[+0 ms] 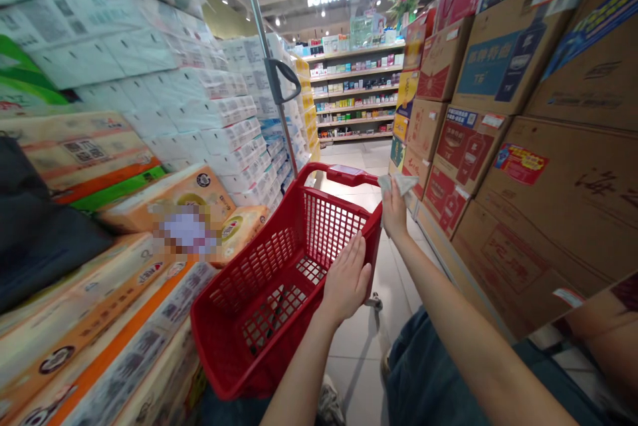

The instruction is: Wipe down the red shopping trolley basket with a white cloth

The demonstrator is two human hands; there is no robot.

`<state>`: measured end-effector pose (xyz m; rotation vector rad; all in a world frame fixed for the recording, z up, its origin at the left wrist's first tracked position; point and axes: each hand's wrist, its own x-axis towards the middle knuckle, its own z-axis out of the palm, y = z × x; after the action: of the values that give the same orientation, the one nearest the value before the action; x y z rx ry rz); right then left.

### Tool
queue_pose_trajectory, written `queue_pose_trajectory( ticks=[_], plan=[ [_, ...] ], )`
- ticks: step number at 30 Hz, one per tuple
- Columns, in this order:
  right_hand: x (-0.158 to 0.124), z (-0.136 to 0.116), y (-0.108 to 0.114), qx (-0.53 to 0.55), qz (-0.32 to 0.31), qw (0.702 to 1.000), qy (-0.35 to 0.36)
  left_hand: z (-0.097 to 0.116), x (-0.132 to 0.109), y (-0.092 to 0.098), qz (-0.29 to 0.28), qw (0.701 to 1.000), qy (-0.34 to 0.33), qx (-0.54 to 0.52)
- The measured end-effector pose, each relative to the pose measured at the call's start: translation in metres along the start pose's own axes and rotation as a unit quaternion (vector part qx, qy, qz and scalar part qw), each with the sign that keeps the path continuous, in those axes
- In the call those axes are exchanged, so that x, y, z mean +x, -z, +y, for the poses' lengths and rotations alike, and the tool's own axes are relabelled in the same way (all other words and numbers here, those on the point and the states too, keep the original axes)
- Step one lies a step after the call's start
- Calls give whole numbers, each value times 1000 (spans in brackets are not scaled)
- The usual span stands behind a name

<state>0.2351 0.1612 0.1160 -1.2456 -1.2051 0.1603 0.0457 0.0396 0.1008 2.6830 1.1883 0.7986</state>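
- L hand [346, 278]: fingers spread, palm flat against side wall of red shopping cart [279, 293]
- R hand [395, 210]: pinching pale wipe [397, 183], just above cart's front corner
- Cart on tiled floor [356, 359], betw. tissue packs [219, 140] (L) & cardboard cartons [518, 213] (R)
- Stocked shelves [353, 90] far ahead

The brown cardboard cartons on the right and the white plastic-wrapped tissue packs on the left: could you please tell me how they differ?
The brown cardboard cartons look rigid and carry bold printing and stickers, while the white plastic-wrapped tissue packs look soft, with small grey print. The cartons stand right of the red plastic shopping cart, the packs left of it. Both are stacked high along the aisle.
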Motion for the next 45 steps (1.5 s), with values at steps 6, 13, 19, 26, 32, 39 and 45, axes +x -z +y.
queue_pose_trajectory(
  ticks=[6,13,19,26,32,39,45],
  plan=[
    [-56,-6,20,-179,-189,926,272,-3,3,-3,9,1000,-7,-1],
    [59,3,58,-284,-229,868,337,6,-1,0,8,1000,-10,-6],
    [58,20,61,-223,-132,913,314,12,0,-1,12,999,-43,-10],
    [55,37,92,-248,-69,922,288,15,12,-5,6,997,-76,-21],
    [47,43,121,-290,3,923,251,18,30,-17,12,993,-113,-11],
    [37,39,137,-335,83,915,211,12,57,-37,9,994,-102,22],
    [15,15,129,-414,95,875,233,2,64,-44,56,998,-11,-12]
  ],
)
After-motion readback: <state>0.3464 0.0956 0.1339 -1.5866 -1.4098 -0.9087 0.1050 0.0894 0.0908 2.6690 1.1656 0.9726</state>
